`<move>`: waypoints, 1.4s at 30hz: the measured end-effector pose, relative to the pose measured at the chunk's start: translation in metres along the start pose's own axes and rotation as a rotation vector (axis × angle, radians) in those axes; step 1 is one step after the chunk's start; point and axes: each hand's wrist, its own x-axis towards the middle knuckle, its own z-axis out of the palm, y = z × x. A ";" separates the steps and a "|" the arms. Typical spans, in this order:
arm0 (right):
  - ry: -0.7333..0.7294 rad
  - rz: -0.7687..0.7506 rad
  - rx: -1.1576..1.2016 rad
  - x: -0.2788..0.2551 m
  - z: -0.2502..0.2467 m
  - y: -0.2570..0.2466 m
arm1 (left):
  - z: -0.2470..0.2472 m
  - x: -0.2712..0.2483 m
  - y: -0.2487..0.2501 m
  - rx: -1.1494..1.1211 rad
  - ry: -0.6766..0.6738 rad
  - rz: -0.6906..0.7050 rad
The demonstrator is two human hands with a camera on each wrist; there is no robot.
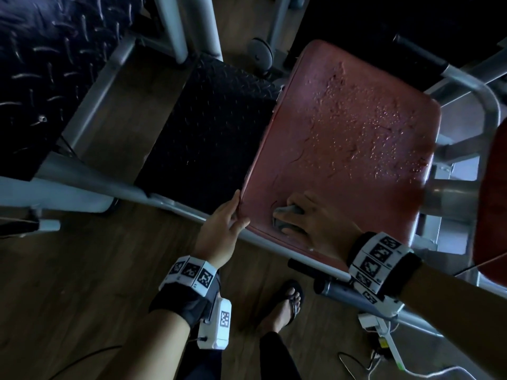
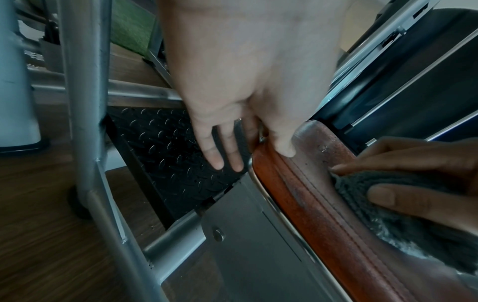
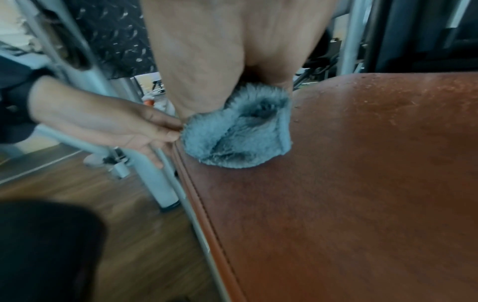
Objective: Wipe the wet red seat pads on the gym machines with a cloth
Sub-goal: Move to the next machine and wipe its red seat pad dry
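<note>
The red seat pad (image 1: 343, 138) fills the middle right of the head view, with water drops across its far half. My right hand (image 1: 310, 218) grips a bunched grey fluffy cloth (image 1: 284, 219) and presses it on the pad's near left corner. The right wrist view shows the cloth (image 3: 238, 139) under the right hand (image 3: 220, 61), beside the pad's stitched edge (image 3: 196, 204). My left hand (image 1: 227, 223) rests at the pad's left edge. In the left wrist view its thumb (image 2: 284, 149) lies on the pad (image 2: 323, 214) and its fingers (image 2: 220, 161) hang straight beside it.
A black checker footplate (image 1: 208, 133) and grey frame tubes (image 1: 109, 86) lie left of the pad. A second red pad (image 1: 493, 201) shows at the right edge. A black-gripped handle (image 1: 310, 272) juts out below the pad. Cables (image 1: 378, 349) and my sandalled foot (image 1: 288, 303) are on the wooden floor.
</note>
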 end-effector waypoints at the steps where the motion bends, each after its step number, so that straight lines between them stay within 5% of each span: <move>1: -0.020 -0.013 0.003 -0.003 0.001 -0.001 | -0.001 0.000 0.001 0.031 0.002 0.000; 6: -0.131 -0.017 -0.004 -0.026 0.002 0.000 | -0.005 -0.002 0.008 0.182 0.037 0.009; 15: -0.030 0.089 0.023 0.026 -0.005 -0.005 | -0.008 -0.005 0.013 0.191 0.068 0.001; 23: -0.033 0.091 -0.008 0.000 -0.002 -0.007 | -0.010 -0.005 0.016 0.228 0.061 0.000; 29: -0.015 0.257 0.051 0.020 -0.003 -0.007 | -0.010 -0.004 0.015 0.211 0.065 -0.003; 37: -0.006 0.151 -0.048 0.000 0.001 -0.019 | -0.013 -0.003 0.015 0.254 0.037 -0.013; 42: 0.040 0.302 0.047 0.037 0.003 -0.004 | -0.017 -0.004 0.018 0.216 0.053 -0.003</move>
